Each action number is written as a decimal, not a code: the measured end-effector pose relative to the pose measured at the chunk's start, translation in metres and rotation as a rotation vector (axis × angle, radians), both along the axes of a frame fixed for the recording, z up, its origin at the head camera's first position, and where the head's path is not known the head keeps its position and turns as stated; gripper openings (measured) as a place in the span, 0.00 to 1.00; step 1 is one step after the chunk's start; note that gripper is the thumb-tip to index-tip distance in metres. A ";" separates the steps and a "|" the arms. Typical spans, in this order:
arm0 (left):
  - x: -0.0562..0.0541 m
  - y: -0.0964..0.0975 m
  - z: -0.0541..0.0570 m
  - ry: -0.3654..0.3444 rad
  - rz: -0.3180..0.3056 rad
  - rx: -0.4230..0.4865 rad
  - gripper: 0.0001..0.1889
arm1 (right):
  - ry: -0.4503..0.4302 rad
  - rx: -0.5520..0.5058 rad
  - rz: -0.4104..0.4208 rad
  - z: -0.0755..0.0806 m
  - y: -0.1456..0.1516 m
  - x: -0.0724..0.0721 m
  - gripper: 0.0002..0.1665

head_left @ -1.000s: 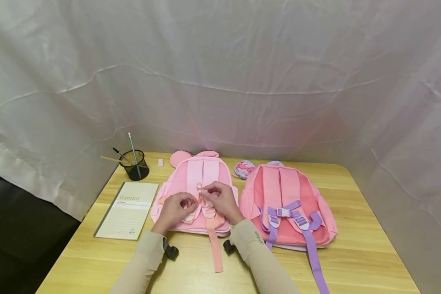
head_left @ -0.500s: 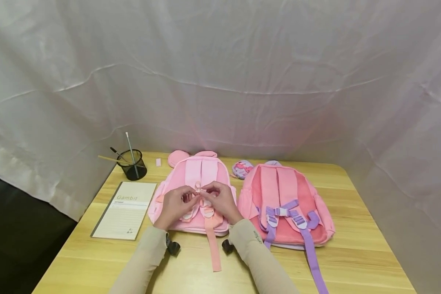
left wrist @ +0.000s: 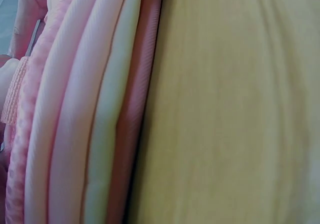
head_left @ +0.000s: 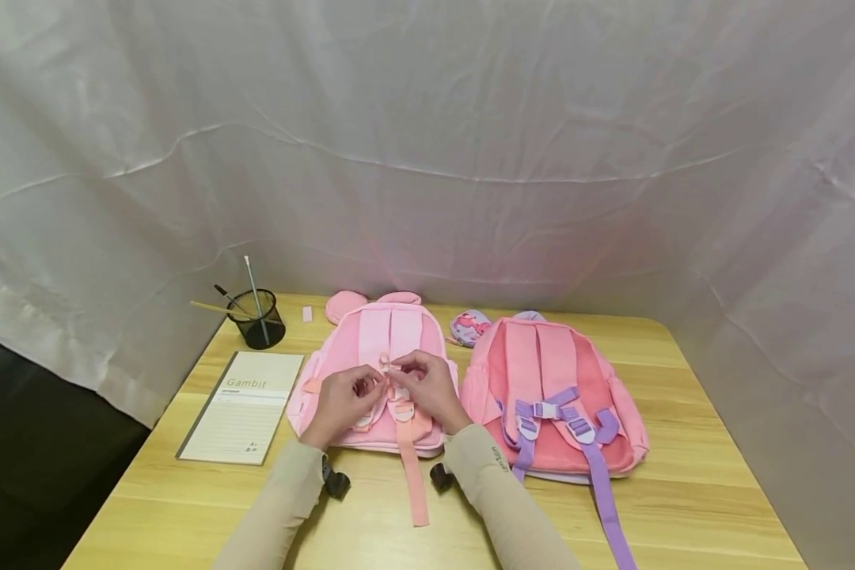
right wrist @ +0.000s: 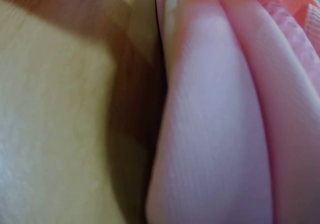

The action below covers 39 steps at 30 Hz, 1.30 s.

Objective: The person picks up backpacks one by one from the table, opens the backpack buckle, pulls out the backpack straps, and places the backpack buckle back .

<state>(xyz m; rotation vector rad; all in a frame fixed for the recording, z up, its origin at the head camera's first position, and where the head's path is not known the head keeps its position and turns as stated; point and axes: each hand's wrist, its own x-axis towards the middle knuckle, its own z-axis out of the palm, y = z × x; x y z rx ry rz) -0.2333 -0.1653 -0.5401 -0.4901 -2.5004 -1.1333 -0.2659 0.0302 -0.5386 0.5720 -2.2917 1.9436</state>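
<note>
left hand [head_left: 343, 402] and right hand [head_left: 427, 386] pinch webbing [head_left: 384, 359] over dimpled pink backpack [head_left: 344, 347].

The coral backpack [head_left: 559, 360] blocks the hands [head_left: 431, 388] rightward, with free table [head_left: 691, 427] beyond it

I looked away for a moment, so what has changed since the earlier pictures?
Very little. The left hand has edged slightly up toward the right hand, both pinching at the small peach fabric strap on the pale-pink fabric backpack. I see nothing newly grasped or released. The coral-pink fabric backpack, cream rectangular paper notebook and round black mesh pen cup stayed put.
</note>
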 end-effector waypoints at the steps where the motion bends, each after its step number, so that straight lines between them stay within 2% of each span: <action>1: 0.000 0.000 0.000 -0.003 -0.002 0.002 0.05 | -0.001 -0.008 -0.001 0.000 0.000 0.000 0.08; 10: 0.001 -0.001 -0.002 -0.005 -0.036 0.011 0.05 | -0.016 -0.053 -0.027 0.004 0.000 0.000 0.09; 16: -0.001 -0.001 -0.004 -0.011 -0.030 -0.002 0.05 | -0.020 -0.040 -0.041 0.010 -0.001 0.001 0.10; 24: 0.001 -0.002 -0.004 -0.015 -0.041 -0.006 0.02 | 0.010 -0.014 -0.054 0.043 0.001 0.020 0.09; 29: 0.001 -0.002 -0.006 -0.007 -0.041 0.004 0.06 | -0.019 -0.032 -0.060 0.051 0.002 0.021 0.09; 32: 0.000 -0.003 -0.007 -0.012 -0.043 0.001 0.05 | -0.025 -0.043 -0.065 0.042 0.003 0.011 0.11; 36: 0.000 -0.003 -0.006 -0.030 -0.049 -0.002 0.03 | 0.016 -0.024 -0.085 0.029 0.006 0.000 0.10; 39: 0.000 -0.003 -0.005 -0.030 -0.052 -0.002 0.03 | 0.032 -0.014 -0.089 0.031 0.008 0.000 0.09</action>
